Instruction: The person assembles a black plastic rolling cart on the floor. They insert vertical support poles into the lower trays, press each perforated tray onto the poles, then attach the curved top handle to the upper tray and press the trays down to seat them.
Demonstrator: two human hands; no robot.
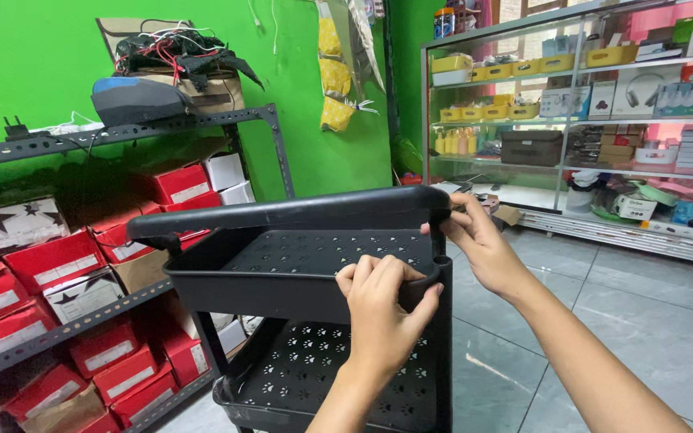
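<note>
Black plastic cart [298,281] standing low in the centre of the view, on grey tiled floor [643,321]. Long axis of its trays running from lower right to upper left, away toward the metal shelf rack [122,132] on the left. Handle bar [282,215] lying along the same line above the top tray [314,261]. Near rim of that tray pinched by the left hand [382,309], fingers curled over the edge and closed on it. Right hand [479,240] wrapped around the right end of the handle bar, at the top of the corner post [443,337].

Open floor to the right of the cart, reaching to the glass display cabinet [587,120]. Tight on the left: far end of the trays close to the rack, gap not clear.

Top tray perforated and bare inside. Lower tray [322,377] perforated with paw-shaped holes, likewise bare. Rack stacked with red and white boxes [54,261], a tangle of wires [178,48] on its top level. Cabinet shelves carrying yellow bins [491,72] and small packaged goods.
</note>
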